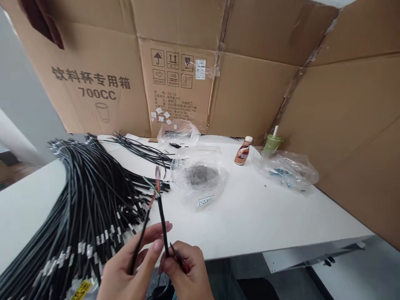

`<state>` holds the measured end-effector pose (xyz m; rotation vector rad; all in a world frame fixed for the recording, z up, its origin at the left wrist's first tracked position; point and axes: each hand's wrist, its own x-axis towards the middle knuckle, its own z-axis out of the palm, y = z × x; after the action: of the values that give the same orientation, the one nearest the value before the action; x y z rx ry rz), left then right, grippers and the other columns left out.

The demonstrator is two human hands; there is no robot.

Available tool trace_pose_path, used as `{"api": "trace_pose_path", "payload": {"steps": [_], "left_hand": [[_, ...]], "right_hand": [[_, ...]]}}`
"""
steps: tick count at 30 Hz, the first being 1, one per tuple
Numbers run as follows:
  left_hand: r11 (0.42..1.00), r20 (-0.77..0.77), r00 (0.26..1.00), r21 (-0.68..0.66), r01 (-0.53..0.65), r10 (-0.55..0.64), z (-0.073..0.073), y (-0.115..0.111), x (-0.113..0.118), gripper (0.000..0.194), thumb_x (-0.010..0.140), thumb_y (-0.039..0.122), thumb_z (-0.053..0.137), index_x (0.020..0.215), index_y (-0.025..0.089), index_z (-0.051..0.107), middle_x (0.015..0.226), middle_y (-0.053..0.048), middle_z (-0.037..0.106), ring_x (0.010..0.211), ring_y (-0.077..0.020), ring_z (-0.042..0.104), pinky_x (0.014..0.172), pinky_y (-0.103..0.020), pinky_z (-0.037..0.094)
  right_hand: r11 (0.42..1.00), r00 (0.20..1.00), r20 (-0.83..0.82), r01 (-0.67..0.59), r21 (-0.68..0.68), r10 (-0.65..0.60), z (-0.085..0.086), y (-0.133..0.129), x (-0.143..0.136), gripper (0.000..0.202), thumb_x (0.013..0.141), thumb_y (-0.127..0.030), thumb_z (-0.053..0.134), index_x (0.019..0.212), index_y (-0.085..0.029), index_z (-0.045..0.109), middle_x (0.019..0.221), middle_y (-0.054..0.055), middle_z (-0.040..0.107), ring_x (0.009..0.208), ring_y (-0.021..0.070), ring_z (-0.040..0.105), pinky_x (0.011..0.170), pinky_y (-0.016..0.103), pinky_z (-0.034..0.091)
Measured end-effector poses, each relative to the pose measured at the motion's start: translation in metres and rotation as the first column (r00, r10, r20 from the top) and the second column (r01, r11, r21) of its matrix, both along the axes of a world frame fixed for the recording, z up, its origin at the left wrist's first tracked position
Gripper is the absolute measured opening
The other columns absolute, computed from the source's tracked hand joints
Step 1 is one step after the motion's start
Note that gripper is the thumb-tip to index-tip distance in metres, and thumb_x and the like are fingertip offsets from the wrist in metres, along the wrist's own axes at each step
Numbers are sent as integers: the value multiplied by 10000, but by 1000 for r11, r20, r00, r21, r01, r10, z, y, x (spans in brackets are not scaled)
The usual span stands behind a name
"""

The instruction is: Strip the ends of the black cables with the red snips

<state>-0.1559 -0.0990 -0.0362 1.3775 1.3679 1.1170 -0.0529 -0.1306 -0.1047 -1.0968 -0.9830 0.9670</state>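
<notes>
In the lower middle, my left hand (133, 264) is closed around a thin black cable (142, 237) whose stripped end shows short red and green wires. My right hand (189, 268) pinches a thicker black cable (161, 216) between thumb and fingers, with orange, blue and white wires fanning up from its end. Also in my right hand is a small dark pointed tool (177, 255) with a red part, mostly hidden by the fingers. The two cable ends stand side by side, and their wires meet or overlap near the top; I cannot tell whether they are joined.
A large heap of black cables (93, 191) covers the table's left side. Beyond my hands lies a clear bag (203, 177) of small grey pieces. Farther right stand a brown bottle (243, 152), a green cup (272, 143) and another plastic bag (289, 171). Cardboard (256, 91) walls the back.
</notes>
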Motion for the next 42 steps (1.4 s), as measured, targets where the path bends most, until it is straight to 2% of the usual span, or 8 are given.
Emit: {"api": "trace_pose_path", "payload": {"steps": [12, 17, 22, 24, 26, 31, 35, 42], "left_hand": [[968, 311, 949, -249, 37, 44, 6, -9, 9, 339, 561, 467, 830, 731, 184, 754, 776, -84, 771, 767, -254, 711, 643, -270, 579], [971, 371, 928, -230, 68, 23, 1, -9, 13, 306, 553, 448, 848, 582, 174, 715, 563, -33, 680, 601, -157, 622, 533, -190, 496], [920, 570, 810, -377, 108, 138, 7, -10, 9, 475, 366, 525, 917, 578, 159, 701, 510, -18, 662, 405, -42, 446, 378, -116, 334], [906, 592, 766, -422, 33, 248, 10, -8, 3, 488, 320, 494, 937, 582, 166, 689, 586, -26, 697, 521, -78, 573, 419, -100, 365], [915, 604, 746, -402, -18, 280, 11, -7, -3, 468, 330, 474, 942, 571, 177, 672, 602, -8, 691, 639, -106, 644, 441, -86, 366], [972, 453, 890, -226, 63, 48, 9, -11, -4, 306, 573, 439, 856, 540, 203, 664, 527, -2, 679, 606, -111, 638, 607, -144, 480], [978, 293, 954, -174, 114, -59, 8, -17, 4, 209, 638, 372, 772, 520, 221, 689, 518, -30, 685, 847, -242, 708, 755, -249, 530], [975, 173, 974, -142, 173, -147, 7, -16, 7, 239, 644, 384, 738, 474, 230, 670, 476, -13, 657, 620, -209, 669, 654, -262, 512]], "right_hand": [[997, 999, -22, -49, -59, 48, -14, -6, -11, 564, 763, -727, 581, 693, -181, 704, 585, 33, 558, 583, 166, 489, 567, 276, 395], [996, 984, -180, -25, -84, 10, -11, -8, -2, 494, 667, -619, 734, 899, -186, 687, 513, -47, 424, 466, 101, 317, 459, 231, 290], [995, 986, 140, -85, -46, 91, 11, -9, 34, 275, 691, -278, 752, 956, -215, 716, 494, -90, 304, 444, 77, 293, 462, 207, 252], [990, 948, 289, -144, 1, 137, 18, -15, 47, 157, 706, -225, 715, 860, -226, 746, 489, -67, 380, 452, 84, 332, 480, 218, 280], [998, 955, 296, -43, 42, 28, 23, -23, 56, 87, 731, -261, 692, 784, -233, 756, 512, -35, 457, 460, 95, 347, 477, 231, 285], [966, 949, 182, 254, 36, -256, 54, -23, 64, 202, 770, -407, 704, 713, -222, 762, 501, -34, 340, 473, 98, 231, 454, 259, 177], [994, 983, 172, 48, 98, -65, 95, 7, 59, 185, 769, -376, 724, 876, -237, 783, 529, -57, 258, 495, 94, 223, 463, 247, 200], [986, 983, 101, -158, 57, 152, 126, 39, 50, 202, 679, -397, 786, 719, -204, 741, 531, -62, 268, 531, 100, 232, 482, 259, 195]]}}
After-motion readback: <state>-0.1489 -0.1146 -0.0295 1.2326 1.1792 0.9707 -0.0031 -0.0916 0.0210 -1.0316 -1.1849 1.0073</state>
